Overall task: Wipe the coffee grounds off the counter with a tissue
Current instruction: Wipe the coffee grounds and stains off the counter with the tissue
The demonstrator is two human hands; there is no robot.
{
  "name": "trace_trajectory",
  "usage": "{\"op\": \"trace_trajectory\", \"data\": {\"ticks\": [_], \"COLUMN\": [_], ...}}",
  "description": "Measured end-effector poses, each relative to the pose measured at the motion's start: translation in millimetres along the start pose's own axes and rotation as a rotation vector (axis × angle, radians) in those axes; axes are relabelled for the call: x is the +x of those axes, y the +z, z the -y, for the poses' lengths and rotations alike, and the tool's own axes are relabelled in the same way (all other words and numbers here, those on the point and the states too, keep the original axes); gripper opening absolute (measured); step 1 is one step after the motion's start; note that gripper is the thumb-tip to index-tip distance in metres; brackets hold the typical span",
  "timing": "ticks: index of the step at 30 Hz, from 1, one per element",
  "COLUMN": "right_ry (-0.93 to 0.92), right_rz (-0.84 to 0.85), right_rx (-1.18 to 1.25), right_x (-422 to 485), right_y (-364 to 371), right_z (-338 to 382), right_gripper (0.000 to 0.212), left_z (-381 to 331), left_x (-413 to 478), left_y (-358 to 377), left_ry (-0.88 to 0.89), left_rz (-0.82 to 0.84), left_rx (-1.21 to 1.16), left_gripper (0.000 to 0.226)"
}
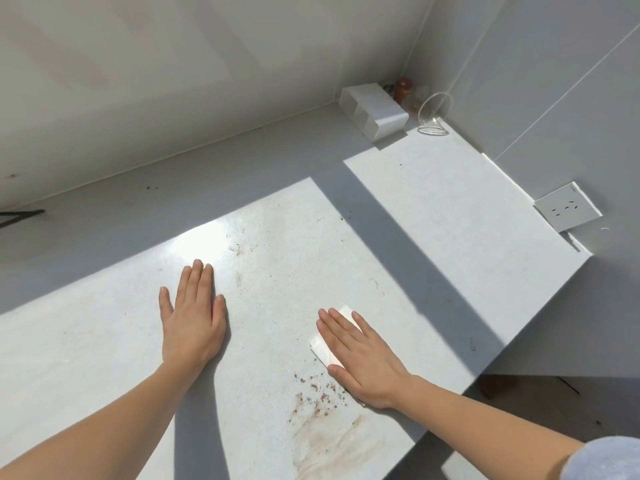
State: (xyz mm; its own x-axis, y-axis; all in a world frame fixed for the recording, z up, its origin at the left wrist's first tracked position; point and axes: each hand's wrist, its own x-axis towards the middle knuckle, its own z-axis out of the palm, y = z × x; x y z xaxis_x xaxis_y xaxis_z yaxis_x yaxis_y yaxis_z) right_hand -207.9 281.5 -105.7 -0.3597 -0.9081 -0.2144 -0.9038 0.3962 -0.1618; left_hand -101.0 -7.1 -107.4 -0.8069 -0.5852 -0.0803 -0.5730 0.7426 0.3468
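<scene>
A white counter (104, 341) fills the view, part in sun and part in shadow. Brown coffee grounds (317, 393) lie scattered near the front edge, with a pale brown smear (332, 441) just below them. Fainter specks (239, 249) dot the middle of the counter. My right hand (360, 358) lies flat, fingers together, pressing a folded white tissue (320, 348) onto the counter just above the grounds. The tissue is mostly hidden under the palm. My left hand (194, 317) rests flat on the counter to the left, fingers extended, holding nothing.
In the far right corner stand a white box-shaped holder (374, 109), a brown jar (403, 88) and a clear glass (434, 114). A white wall socket (568, 206) sits on the right wall. The counter's front edge (519, 341) drops to a dark floor at right.
</scene>
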Motion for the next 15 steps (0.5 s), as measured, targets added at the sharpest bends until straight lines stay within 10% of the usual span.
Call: {"op": "trace_trajectory", "data": {"ticks": [9, 15], "right_ry": [0.650, 0.784], "right_rz": [-0.435, -0.477], "right_rx": [0.368, 0.152], "right_x": [-1, 68], "right_y": [-11, -36], "right_z": [-49, -110], "right_gripper": [0.040, 0.028], "left_z": [2, 1], "left_x": [2, 3], "left_y": [3, 3], "left_ry": [-0.013, -0.022], "left_rz": [-0.018, -0.017], "left_rx": [-0.018, -0.018], "left_gripper": [0.061, 0.060]}}
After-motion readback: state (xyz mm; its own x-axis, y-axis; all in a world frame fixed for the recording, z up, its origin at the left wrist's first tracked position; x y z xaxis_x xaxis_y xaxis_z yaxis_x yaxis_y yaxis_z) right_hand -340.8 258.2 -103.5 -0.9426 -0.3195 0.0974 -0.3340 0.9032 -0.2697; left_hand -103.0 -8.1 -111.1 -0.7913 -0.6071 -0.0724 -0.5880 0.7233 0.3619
